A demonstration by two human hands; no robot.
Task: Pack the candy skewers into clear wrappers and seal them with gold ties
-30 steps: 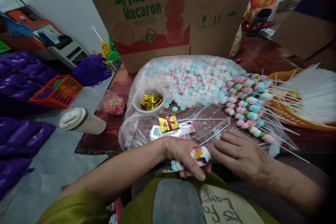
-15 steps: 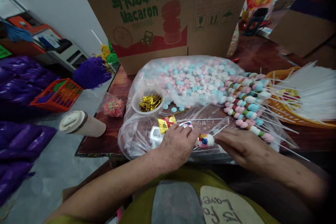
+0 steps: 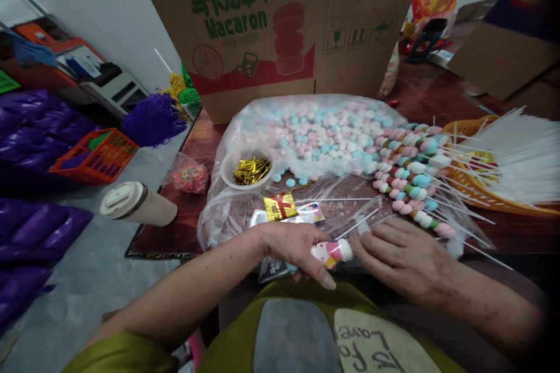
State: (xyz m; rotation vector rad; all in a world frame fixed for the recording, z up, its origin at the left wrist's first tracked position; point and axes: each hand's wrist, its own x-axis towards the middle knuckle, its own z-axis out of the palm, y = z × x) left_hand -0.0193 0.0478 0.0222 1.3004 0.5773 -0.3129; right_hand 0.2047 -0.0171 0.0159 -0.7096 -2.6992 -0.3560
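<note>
Curled around a wrapped candy roll (image 3: 330,252), my left hand (image 3: 294,245) has its thumb lying along the near side and its fingers mostly hidden beneath. I have the roll low in front of me, by the near edge of the table (image 3: 192,221), its white end pointing to my right and a bit of pale blue peeping out under my palm. My right hand (image 3: 406,262) sits just beside that white end, fingers bent close together; I cannot tell whether they pinch anything.

Beyond my left wrist, a gold packet (image 3: 280,206) lies on some printed labels (image 3: 311,211). Past it stands a bowl (image 3: 225,172) of gold strips (image 3: 252,171), next to a big clear bag (image 3: 332,134) of pink, white and blue candies. To the right, candy skewers (image 3: 411,175) lie in a pile, their sticks reaching towards an orange basket (image 3: 503,198) with white sticks (image 3: 529,157). Behind the bag rises a carton (image 3: 262,23) printed "Macaron". A lidded cup (image 3: 140,204) leans at the left.
</note>
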